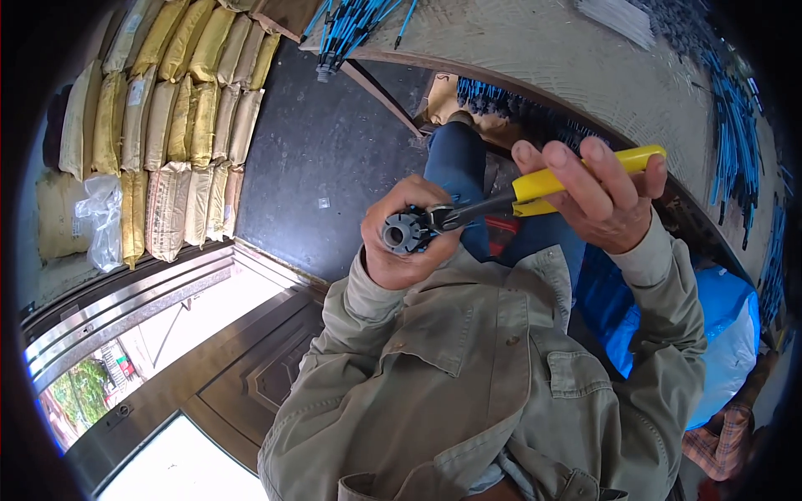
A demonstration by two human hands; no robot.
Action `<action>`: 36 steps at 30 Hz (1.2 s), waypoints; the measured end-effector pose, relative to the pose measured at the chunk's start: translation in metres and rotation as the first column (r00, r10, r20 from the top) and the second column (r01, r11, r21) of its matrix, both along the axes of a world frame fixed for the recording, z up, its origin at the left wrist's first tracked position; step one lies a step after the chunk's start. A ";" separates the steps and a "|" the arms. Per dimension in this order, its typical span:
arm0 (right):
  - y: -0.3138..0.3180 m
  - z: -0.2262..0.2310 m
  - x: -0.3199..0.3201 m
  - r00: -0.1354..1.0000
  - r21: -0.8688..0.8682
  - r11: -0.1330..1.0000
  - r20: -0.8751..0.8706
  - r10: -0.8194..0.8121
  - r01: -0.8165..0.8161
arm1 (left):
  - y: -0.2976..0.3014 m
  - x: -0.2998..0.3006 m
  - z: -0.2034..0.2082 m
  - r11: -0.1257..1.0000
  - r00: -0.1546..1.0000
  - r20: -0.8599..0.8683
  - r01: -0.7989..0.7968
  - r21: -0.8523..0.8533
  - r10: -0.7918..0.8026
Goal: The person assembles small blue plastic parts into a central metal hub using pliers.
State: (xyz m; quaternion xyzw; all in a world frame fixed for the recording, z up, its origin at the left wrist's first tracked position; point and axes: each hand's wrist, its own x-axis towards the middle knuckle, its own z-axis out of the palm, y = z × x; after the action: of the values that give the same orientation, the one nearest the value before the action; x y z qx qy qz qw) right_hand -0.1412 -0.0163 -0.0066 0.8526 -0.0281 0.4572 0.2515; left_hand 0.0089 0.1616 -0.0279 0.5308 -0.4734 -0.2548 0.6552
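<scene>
My left hand (393, 269) is closed round a black plastic cylinder-shaped part (404, 234), whose round end with a central hole and notched rim faces up. In my right hand (614, 224) is a pair of pliers (491, 205) with yellow handles. Its fingers lie over the handles, which are spread slightly apart. The dark jaws meet the side of the black part, next to the rim. Exactly what the jaws bite on is too small to tell.
A workbench (510, 37) runs along the far and right side, bearing a bundle of blue rods (347, 29) with black ends and more blue rods (735, 134). Stacked yellow and tan sacks (171, 125) stand at the left. A blue plastic bag (723, 334) sits by my right arm.
</scene>
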 end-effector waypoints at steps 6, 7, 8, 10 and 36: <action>0.008 -0.010 0.005 1.000 0.010 0.999 0.005 -0.031 0.031 | 0.001 0.004 -0.001 1.000 0.999 -0.021 -0.025 -0.008 0.025; 0.009 -0.013 0.005 1.000 0.006 1.000 0.005 -0.025 0.025 | 0.002 0.003 -0.001 1.000 1.000 -0.008 -0.028 0.001 0.028; 0.010 -0.016 0.005 1.000 0.015 1.000 0.012 -0.024 0.024 | 0.003 0.003 -0.002 1.000 1.000 0.004 -0.030 0.009 0.030; 0.010 -0.019 0.001 0.999 0.031 0.999 0.023 -0.023 0.022 | 0.002 0.003 -0.003 0.999 0.999 -0.006 -0.033 0.005 0.033; 0.012 0.014 -0.047 0.624 0.204 -0.780 0.497 0.603 0.591 | 0.002 0.016 0.014 0.896 0.889 0.175 0.439 -0.059 -0.424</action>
State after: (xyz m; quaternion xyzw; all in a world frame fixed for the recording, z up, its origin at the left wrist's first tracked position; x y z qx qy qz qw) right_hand -0.1884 -0.0043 0.0077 0.3946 -0.0904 -0.2327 -0.8843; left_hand 0.0249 0.1633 -0.0139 0.3983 -0.6417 -0.3279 0.5675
